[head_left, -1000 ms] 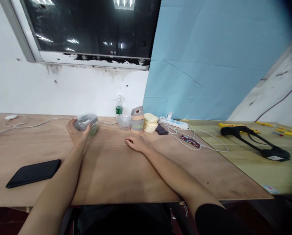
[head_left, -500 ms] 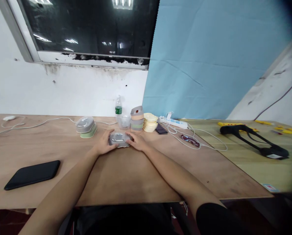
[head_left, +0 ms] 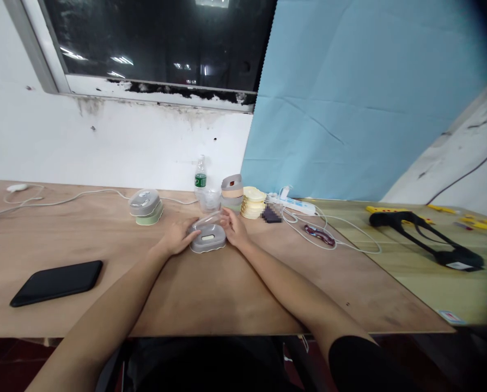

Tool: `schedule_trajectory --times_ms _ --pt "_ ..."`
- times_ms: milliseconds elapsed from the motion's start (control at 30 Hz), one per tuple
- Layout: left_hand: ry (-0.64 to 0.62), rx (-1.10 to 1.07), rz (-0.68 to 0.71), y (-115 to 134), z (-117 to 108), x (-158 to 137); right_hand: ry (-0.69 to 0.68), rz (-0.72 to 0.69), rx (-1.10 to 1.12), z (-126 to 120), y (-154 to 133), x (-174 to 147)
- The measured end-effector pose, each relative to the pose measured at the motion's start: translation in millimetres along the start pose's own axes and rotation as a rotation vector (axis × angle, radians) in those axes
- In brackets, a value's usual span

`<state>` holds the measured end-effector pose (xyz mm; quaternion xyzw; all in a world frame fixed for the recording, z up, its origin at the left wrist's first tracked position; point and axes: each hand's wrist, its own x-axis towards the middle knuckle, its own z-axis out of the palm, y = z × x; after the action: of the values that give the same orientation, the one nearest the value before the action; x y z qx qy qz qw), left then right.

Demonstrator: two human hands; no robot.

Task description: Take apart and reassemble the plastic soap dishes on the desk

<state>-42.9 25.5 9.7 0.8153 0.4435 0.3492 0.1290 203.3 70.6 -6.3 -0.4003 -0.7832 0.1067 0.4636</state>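
A small grey oval container (head_left: 214, 244) rests on the table before me, a pale slot in its middle. Its clear lid (head_left: 207, 220) is raised and tilted at the far side. My right hand (head_left: 236, 231) pinches the lid's right end with the fingertips. From the left, my left hand (head_left: 176, 237) holds the container's side, thumb on its near left top. Further left, a similar grey container sits on a green one (head_left: 148, 219). Behind my right hand are a stack of grey and peach containers (head_left: 232, 191) and a stack of yellow wavy-edged pieces (head_left: 253, 206).
A black phone (head_left: 58, 282) lies at the left. Toward the wall stand a green-labelled bottle (head_left: 200, 177) and clear cups (head_left: 209, 200). A power strip (head_left: 298, 206), white cables and a dark red object (head_left: 319, 234) lie right, with a black strap-like frame (head_left: 427, 239) beyond.
The clear lid has lifted off the grey container's top and tilted up, my right hand now at its end. Both hands earlier lay around the covered container. The view has shifted slightly.
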Motion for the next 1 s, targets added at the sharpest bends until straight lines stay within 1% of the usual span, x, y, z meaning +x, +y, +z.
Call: schedule_trajectory --times_ms 67,133,200,267,367,433,533,600,667,733,767,833,933,1000 --pt "0.127 -0.123 -0.084 -0.1 3.8 3.6 0.067 -0.037 -0.057 1.3 -5.0 1.0" --pt "0.305 -0.322 -0.195 0.6 10.3 9.2 0.101 -0.119 -0.135 3.1 -12.8 3.7" --pt "0.481 -0.554 -0.282 4.2 17.5 15.5 0.069 -0.237 -0.189 5.3 -22.7 8.1" --pt "0.575 -0.757 -0.334 10.6 23.0 20.1 -0.008 -0.35 -0.214 8.1 -33.7 13.5" --pt "0.574 -0.986 -0.41 21.7 26.2 21.9 -0.101 -0.45 -0.246 13.2 -49.5 22.5" --pt "0.57 -1.068 -0.439 26.5 25.3 21.3 -0.14 -0.486 -0.273 16.7 -58.7 28.5" --pt "0.616 -1.071 -0.456 26.9 21.7 21.4 -0.246 -0.567 -0.333 20.3 -70.0 37.4" --pt "0.626 -1.054 -0.428 23.3 19.1 22.2 -0.318 -0.605 -0.371 20.8 -75.4 44.9" --pt "0.596 -1.033 -0.38 18.6 17.6 22.1 -0.335 -0.575 -0.395 19.5 -78.2 55.9" --pt "0.532 -0.945 -0.33 14.9 17.5 19.3 -0.286 -0.488 -0.407 17.1 -77.2 71.7" --pt "0.489 -0.855 -0.299 13.9 17.9 17.0 -0.249 -0.442 -0.411 15.9 -75.0 81.4" --pt "0.353 -0.598 -0.205 13.7 19.2 11.1 -0.185 -0.365 -0.429 14.2 -67.3 102.8" --pt "0.077 -0.197 -0.036 16.8 21.5 3.9 -0.163 -0.27 -0.474 14.9 -51.3 132.1" --pt "-0.048 -0.032 0.043 19.0 22.7 2.0 -0.163 -0.218 -0.503 17.3 -41.2 144.1"
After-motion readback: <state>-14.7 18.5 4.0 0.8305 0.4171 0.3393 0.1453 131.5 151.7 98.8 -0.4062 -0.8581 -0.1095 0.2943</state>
